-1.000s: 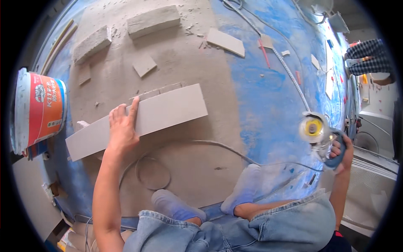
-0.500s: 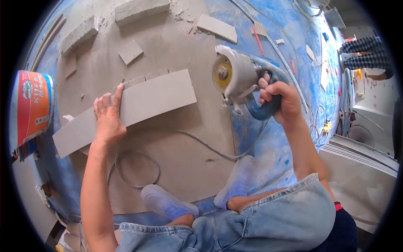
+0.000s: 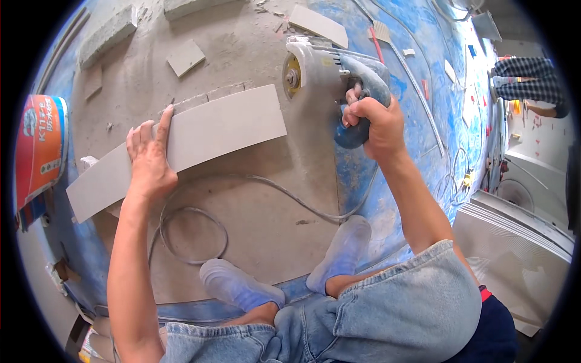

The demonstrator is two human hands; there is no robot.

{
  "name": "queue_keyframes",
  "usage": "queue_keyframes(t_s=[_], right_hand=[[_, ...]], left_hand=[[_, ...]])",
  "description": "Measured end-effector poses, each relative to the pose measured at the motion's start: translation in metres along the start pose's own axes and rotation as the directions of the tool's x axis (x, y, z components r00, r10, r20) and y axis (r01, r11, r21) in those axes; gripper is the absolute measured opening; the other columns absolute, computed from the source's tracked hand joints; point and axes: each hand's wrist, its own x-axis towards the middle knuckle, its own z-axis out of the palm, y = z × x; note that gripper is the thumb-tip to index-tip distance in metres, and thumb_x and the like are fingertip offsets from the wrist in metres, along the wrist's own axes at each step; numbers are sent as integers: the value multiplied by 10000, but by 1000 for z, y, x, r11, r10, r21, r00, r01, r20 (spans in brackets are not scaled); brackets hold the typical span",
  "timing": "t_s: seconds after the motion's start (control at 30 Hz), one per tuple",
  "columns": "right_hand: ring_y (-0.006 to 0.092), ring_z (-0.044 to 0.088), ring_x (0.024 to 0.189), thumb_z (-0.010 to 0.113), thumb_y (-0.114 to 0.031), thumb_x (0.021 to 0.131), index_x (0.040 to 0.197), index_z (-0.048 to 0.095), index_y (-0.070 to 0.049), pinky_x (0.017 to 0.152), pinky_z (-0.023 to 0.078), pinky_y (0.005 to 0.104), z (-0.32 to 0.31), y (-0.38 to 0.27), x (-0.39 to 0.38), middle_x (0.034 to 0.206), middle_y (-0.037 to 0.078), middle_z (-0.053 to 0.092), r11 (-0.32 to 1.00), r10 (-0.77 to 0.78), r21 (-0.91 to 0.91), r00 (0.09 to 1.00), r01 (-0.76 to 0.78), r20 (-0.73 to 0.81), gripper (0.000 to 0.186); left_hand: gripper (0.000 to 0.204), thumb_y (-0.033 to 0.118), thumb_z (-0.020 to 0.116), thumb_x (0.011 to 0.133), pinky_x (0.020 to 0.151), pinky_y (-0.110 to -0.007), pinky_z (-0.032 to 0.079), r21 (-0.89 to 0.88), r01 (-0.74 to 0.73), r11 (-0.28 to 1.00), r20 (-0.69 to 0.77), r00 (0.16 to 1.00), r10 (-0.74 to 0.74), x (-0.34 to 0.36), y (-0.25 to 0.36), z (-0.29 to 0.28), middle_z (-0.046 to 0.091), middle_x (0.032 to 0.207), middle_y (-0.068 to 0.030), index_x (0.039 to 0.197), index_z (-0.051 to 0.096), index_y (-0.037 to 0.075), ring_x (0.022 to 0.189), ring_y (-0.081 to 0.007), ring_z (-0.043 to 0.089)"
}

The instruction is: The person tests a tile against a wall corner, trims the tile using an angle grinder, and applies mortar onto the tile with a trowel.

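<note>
My left hand (image 3: 150, 152) lies stretched out over a long, light grey tile strip (image 3: 227, 124), fingers toward its far edge, pressing on it without wrapping round. The strip rests raised on grey supporting blocks (image 3: 195, 101) whose far edges peek out behind it. My right hand (image 3: 374, 118) is wrapped round the rear handle of a handheld tile saw (image 3: 324, 69), held in the air. Its round blade, with a yellow centre (image 3: 292, 77), faces left, just beyond the strip's right end and apart from it. The saw's underside is partly blurred.
A grey cable (image 3: 284, 192) loops over the dusty board (image 3: 272, 242) near my feet. Tile offcuts (image 3: 186, 58) and concrete blocks (image 3: 109, 36) lie at the far side. An orange bucket (image 3: 39, 148) stands left; stacked ribbed tiles (image 3: 508, 260) lie right. Another person's legs (image 3: 523, 78) show far right.
The saw in my right hand has moved left and farther away, and has turned so its blade shows more edge-on. My left hand stays on the tile strip.
</note>
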Motion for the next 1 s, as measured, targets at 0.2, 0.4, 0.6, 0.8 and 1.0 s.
queue_keyframes(t_s=[0.2,0.4,0.6,0.8,1.0], right_hand=[[144,513,615,584,-33,754,909,534,-4,623,456,315,6,6,7,777,66,531,987,-102,-119,994,107,47,165],[146,516,614,587,-41,756,898,537,2,623,457,312,12,13,15,761,69,531,965,-155,-207,987,162,46,157],[84,501,602,543,-25,748,791,577,-10,571,418,232,24,12,15,679,9,553,971,-183,-151,983,185,29,57],[88,498,597,544,-29,749,788,578,-9,561,415,234,30,13,16,666,4,546,971,-175,-161,984,179,41,55],[91,484,587,544,-13,735,768,569,-17,552,406,236,32,15,16,662,5,528,974,-179,-133,983,182,39,42]], left_hand=[[1035,-73,554,603,1205,-492,124,-3,15,1000,5,1000,-15,3,-2,-1,404,1264,-171,1556,259,201,1259,-373,371],[1035,-72,564,608,1201,-504,130,-11,2,1000,10,1000,-2,1,-10,3,400,1282,-177,1556,259,208,1262,-387,369],[1031,-60,568,617,1198,-506,127,9,14,1000,6,1000,-14,-1,-12,5,399,1293,-177,1557,260,230,1277,-401,359],[1028,-58,564,615,1198,-509,123,-8,16,1000,6,1000,-16,-4,-16,5,401,1290,-172,1555,263,228,1280,-393,360],[1032,-56,571,609,1198,-509,123,-20,-2,1000,-7,1000,2,-3,-16,4,408,1275,-163,1553,265,228,1272,-391,366]])
